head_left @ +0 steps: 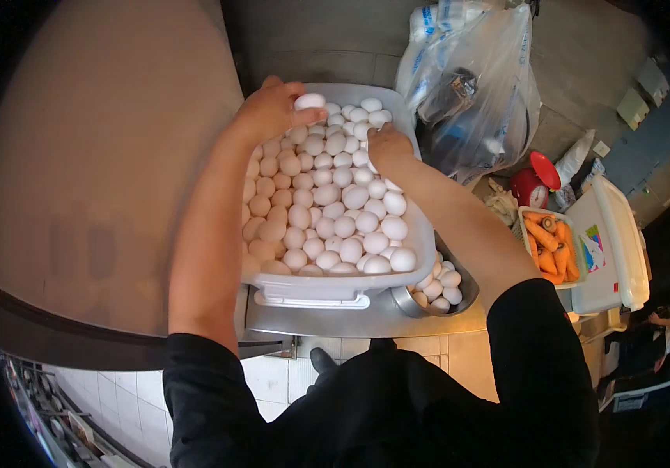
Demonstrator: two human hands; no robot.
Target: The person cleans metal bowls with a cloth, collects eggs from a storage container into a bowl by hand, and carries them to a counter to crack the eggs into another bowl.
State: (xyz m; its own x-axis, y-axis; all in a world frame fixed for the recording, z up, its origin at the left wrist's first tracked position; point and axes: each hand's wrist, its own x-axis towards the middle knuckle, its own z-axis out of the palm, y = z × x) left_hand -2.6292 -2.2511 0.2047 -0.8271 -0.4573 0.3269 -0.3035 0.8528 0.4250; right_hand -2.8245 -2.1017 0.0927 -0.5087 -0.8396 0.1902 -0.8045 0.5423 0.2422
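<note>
A large translucent plastic tub full of white eggs stands in front of me. At its far left corner, my left hand has thumb and fingers closed around one egg, just above the others. My right hand is at the tub's right side, its fingers curled down among the eggs. Whatever those fingers hold is hidden. Beside the tub's near right corner, partly under my right forearm, sits a metal container with several more eggs.
A tall flat brown surface borders the tub's left. Behind at right hangs a clear plastic bag. Farther right are a red scale, a basket of carrots and a white box. Another person appears at far right.
</note>
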